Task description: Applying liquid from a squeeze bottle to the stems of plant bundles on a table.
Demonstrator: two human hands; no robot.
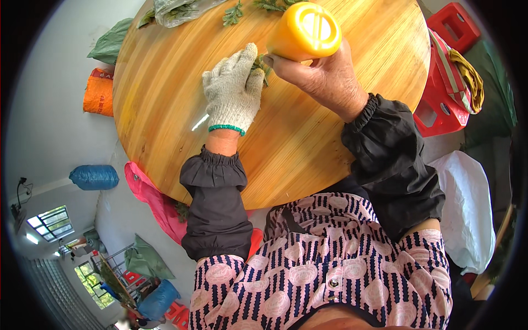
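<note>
My left hand (234,91), in a grey knit glove with a green cuff, presses down on a small bunch of green leafy stems (259,66) on the round wooden table (165,110). My bare right hand (324,77) grips a tool with a thick orange-yellow handle (304,32), its butt end facing the camera. The tool's working end is hidden behind the handle and meets the stems beside my gloved fingers. Both forearms wear black sleeve covers.
More green sprigs (234,14) and a clear plastic bag (179,11) lie at the table's far edge. Red plastic stools (443,110) stand to the right, a white sack (467,209) at lower right, a pink bag (151,198) and orange sack (99,92) on the left floor.
</note>
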